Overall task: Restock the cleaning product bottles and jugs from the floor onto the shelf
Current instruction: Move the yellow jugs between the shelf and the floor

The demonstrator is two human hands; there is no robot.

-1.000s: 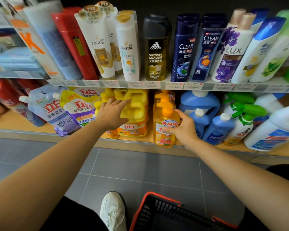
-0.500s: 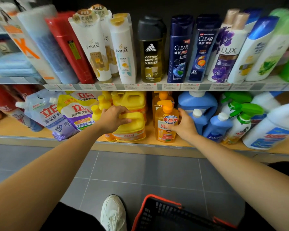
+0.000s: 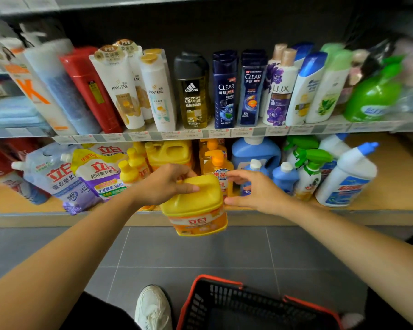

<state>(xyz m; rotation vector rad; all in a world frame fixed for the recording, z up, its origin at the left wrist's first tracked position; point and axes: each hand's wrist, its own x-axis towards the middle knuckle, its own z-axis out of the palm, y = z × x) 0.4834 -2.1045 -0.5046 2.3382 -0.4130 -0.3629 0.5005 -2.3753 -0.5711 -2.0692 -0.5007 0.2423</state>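
Observation:
My left hand point(image 3: 169, 184) grips the handle of a yellow detergent jug point(image 3: 196, 208), which hangs out past the front edge of the bottom shelf point(image 3: 379, 198), over the floor. My right hand point(image 3: 250, 190) hovers just right of the jug with fingers spread and relaxed, holding nothing. Behind it stands an orange pump bottle point(image 3: 218, 170) on the shelf. Another yellow jug point(image 3: 169, 152) sits further back.
Refill pouches point(image 3: 96, 175) lie at the left of the bottom shelf; blue bottles point(image 3: 284, 177), green spray bottles point(image 3: 308, 170) and a white toilet-cleaner bottle point(image 3: 346, 177) stand at the right. Shampoo bottles fill the shelf above. A red-rimmed basket point(image 3: 248, 306) and my shoe point(image 3: 153, 308) are on the floor.
My left hand closed on the yellow jug's handle and drew it forward off the shelf. My right hand let go of the orange pump bottle and moved toward the jug.

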